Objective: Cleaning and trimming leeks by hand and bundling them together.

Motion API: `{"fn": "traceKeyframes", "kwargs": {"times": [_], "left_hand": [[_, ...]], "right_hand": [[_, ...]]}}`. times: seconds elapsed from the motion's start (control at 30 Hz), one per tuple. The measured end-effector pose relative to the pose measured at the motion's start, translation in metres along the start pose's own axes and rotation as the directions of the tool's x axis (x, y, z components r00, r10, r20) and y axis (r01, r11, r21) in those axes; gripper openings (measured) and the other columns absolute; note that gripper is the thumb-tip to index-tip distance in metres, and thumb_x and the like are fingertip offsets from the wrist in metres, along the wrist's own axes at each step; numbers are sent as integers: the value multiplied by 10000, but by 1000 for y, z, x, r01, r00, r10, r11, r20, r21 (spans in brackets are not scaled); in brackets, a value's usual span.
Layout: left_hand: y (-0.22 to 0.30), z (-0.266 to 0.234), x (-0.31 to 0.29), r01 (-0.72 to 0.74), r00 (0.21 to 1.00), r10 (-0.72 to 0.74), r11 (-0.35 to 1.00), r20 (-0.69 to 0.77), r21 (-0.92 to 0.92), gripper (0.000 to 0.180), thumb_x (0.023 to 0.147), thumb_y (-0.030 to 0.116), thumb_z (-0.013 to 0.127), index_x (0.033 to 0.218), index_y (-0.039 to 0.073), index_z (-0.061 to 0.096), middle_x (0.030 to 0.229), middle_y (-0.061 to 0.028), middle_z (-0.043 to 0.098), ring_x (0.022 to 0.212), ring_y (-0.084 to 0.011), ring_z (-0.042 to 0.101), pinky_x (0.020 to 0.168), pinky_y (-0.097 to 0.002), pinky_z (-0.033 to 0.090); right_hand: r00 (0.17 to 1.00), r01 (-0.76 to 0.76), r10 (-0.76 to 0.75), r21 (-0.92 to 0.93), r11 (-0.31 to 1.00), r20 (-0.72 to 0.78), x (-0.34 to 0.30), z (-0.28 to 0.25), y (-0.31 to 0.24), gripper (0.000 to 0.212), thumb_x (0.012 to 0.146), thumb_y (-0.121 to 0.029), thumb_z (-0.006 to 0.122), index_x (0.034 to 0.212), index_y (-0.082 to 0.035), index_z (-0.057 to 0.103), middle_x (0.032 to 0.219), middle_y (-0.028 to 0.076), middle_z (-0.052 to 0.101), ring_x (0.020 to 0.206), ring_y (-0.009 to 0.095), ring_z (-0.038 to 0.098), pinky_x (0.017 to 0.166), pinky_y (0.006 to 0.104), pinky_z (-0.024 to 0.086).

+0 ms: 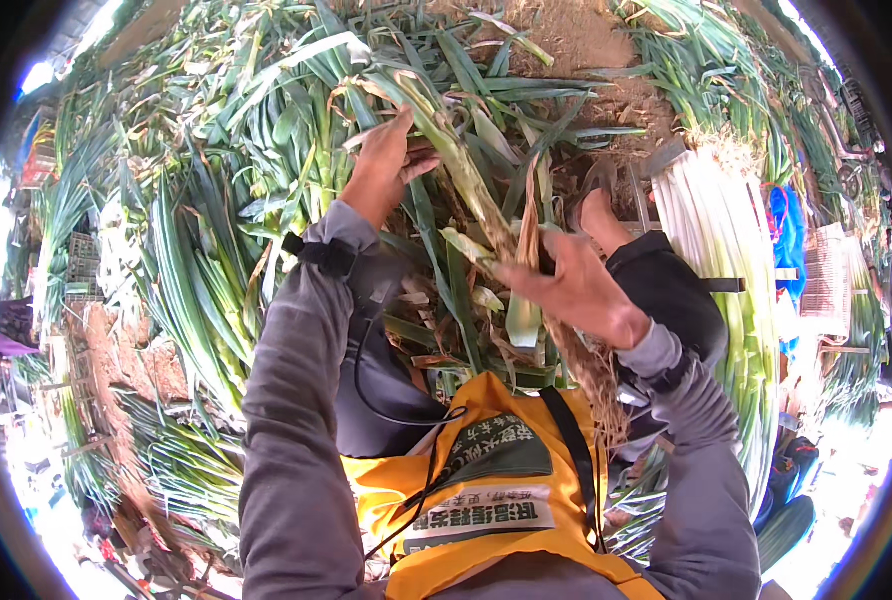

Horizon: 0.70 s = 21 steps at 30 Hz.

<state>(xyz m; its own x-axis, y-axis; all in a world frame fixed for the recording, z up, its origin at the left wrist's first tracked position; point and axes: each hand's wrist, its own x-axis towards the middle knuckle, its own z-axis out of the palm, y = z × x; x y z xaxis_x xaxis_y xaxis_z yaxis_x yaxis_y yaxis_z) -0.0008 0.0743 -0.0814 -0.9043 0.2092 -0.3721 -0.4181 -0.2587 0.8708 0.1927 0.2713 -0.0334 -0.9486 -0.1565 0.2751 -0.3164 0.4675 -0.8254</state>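
A long leek [467,177] slants across the middle, green leaves at the upper left and shaggy brown roots [594,388] at the lower right. My right hand [578,290] grips it low on the stalk, one finger stretched out to the left. A dry tan leaf [530,215] hangs beside the stalk near those fingers. Beside the leek's upper part, my left hand [391,163] has its thumb and fingers apart, the tips at the stalk's edge. Whether they press on it is hard to see.
Heaped green leeks [201,255] lie to the left and ahead. A row of trimmed pale leeks [726,230] lies at the right, with a blue bag [788,225] and a pale crate [828,280] beyond. Bare soil [576,40] shows at the top. I wear a yellow apron [556,545].
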Motion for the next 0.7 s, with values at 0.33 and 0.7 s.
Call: {"fn": "traceKeyframes", "kwargs": {"times": [0.33, 0.7], "left_hand": [[28, 8, -6, -291, 928, 341, 915, 151, -278, 240, 881, 129, 694, 1108, 86, 627, 1017, -24, 683, 893, -163, 660, 795, -340, 536], [45, 1, -28, -366, 860, 452, 870, 238, -332, 250, 960, 170, 630, 1180, 54, 606, 1069, -31, 679, 947, -132, 641, 821, -318, 523]], "right_hand": [[999, -19, 40, -461, 887, 37, -1, 31, 55, 419, 836, -369, 747, 967, -2, 592, 864, 165, 607, 752, 371, 642, 647, 441, 530], [998, -4, 23, 274, 962, -66, 156, 36, 9, 434, 896, -298, 720, 1129, 54, 619, 862, 122, 680, 751, 205, 678, 635, 303, 518]]}}
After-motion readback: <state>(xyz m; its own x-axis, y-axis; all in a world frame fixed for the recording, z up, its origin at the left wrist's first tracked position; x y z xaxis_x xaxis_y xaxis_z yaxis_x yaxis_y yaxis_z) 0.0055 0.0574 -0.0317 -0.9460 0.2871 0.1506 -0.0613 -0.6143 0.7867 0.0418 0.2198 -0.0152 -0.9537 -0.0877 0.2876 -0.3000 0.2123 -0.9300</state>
